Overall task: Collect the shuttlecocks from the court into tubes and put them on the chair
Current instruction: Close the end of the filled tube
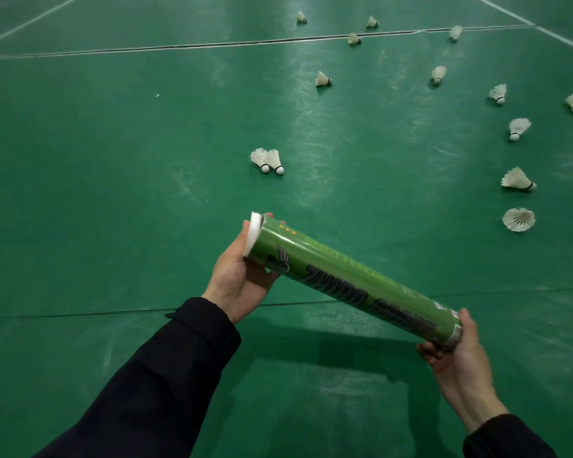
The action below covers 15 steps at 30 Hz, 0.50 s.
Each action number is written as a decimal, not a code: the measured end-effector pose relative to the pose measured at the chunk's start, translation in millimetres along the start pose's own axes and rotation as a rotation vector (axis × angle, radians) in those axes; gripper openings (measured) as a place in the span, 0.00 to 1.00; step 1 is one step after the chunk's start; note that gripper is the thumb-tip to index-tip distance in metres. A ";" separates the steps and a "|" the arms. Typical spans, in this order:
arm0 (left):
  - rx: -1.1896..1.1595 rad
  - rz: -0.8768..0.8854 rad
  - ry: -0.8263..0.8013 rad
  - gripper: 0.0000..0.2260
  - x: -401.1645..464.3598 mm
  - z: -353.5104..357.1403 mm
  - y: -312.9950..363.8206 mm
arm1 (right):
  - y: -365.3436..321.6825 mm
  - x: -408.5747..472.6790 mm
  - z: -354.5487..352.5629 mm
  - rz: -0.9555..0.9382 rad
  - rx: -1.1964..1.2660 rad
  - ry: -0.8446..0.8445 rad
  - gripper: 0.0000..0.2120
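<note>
Head view: green shuttlecock tube (354,284) held level over the court floor (113,160), one hand at each end. Left hand (242,276) is cupped round the far end, fingers curled on the white cap (254,234), which sits skewed, half off the rim. Right hand (457,352) is wrapped round the near end.

Risk: cap pops free and drops if the left hand loosens; tube tilts and spills whatever is inside (contents not visible).

Feather shuttlecocks are all beyond the tube: a touching pair (268,160) straight ahead, near; a loose arc to its right, closest one (518,219) standing skirt-up; others lie on their sides further out. White feathers, white cork tips. Chair not in view.
</note>
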State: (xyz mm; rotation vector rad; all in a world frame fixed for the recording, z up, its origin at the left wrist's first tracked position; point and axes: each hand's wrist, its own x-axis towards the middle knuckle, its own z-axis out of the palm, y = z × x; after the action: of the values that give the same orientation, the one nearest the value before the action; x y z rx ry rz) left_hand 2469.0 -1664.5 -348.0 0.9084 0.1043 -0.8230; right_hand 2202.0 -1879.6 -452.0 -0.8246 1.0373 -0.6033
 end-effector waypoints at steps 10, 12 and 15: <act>0.142 0.171 -0.010 0.13 -1.5 7.2 5.8 | 5.8 -4.5 -2.2 0.001 0.031 -0.011 0.20; 0.135 0.231 0.002 0.14 -1.1 7.2 9.1 | 3.3 -3.1 1.6 0.002 0.040 -0.018 0.21; 0.092 0.255 0.026 0.13 -2.4 5.9 14.5 | 0.0 -1.5 6.6 -0.003 0.047 -0.015 0.21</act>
State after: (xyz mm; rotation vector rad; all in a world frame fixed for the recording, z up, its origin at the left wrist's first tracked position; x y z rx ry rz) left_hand 2475.6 -1662.5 -333.8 0.9959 -0.0269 -0.5821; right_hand 2207.5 -1876.5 -449.5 -0.7889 1.0050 -0.6209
